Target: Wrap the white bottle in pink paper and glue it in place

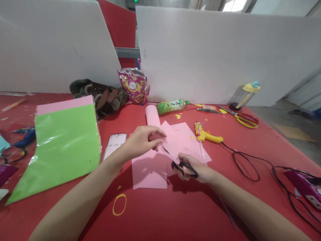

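Black-handled scissors (185, 168) are in my right hand (193, 165), its fingers in the loops, with the blades pointing up and left toward my other hand. A narrow piece of pink paper (172, 156) lies along the blades. My left hand (146, 140) is closed, thumb and fingertips pinched at the far end of that paper near the blade tips; the exact grip is partly hidden. Beneath both hands, several pink paper sheets (150, 175) overlap on the red table (150, 217). Behind them is a rolled pink sheet (152, 115).
Left: green paper pack (67, 144), phone with timer (114, 144), blue glue gun (26, 137). Right: yellow glue gun (208, 136) with trailing cord, red-and-yellow-handled scissors (247, 120), purple power strip (304, 189). Behind: green bottle (173, 106), snack bag (134, 85), tumbler (244, 97). Yellow paper ring (119, 204) in front.
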`<act>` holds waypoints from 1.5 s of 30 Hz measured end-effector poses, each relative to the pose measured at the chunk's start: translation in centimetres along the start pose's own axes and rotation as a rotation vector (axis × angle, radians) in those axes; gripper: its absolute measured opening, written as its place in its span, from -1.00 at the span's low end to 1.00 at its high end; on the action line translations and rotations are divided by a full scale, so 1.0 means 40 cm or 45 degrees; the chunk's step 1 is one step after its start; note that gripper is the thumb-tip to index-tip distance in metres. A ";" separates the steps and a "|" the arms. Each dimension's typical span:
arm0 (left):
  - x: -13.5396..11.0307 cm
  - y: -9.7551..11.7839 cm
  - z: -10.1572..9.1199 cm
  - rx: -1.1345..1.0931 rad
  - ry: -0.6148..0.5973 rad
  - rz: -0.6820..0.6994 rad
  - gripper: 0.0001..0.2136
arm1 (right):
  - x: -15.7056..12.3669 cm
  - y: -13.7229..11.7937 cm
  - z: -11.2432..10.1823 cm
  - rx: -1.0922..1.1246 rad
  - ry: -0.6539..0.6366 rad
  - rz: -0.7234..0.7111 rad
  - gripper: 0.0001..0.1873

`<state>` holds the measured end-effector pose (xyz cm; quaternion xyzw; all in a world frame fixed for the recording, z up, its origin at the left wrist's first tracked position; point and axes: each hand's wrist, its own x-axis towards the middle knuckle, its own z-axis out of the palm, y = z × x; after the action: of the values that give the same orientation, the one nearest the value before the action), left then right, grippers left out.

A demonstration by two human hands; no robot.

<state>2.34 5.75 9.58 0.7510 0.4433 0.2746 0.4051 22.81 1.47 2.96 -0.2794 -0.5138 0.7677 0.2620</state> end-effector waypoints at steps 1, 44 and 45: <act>0.001 -0.002 0.001 0.006 0.019 0.011 -0.85 | 0.000 0.000 0.001 0.001 0.006 -0.014 -0.47; -0.001 0.000 -0.002 0.091 -0.113 0.063 -0.77 | 0.003 0.007 -0.006 0.080 -0.085 -0.010 -0.51; -0.001 0.001 -0.002 0.094 -0.117 0.059 -0.77 | 0.003 0.007 -0.006 0.081 -0.084 -0.004 -0.51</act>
<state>2.25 5.73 9.66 0.7872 0.4166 0.2326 0.3906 22.87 1.61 2.62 -0.2447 -0.4980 0.7919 0.2549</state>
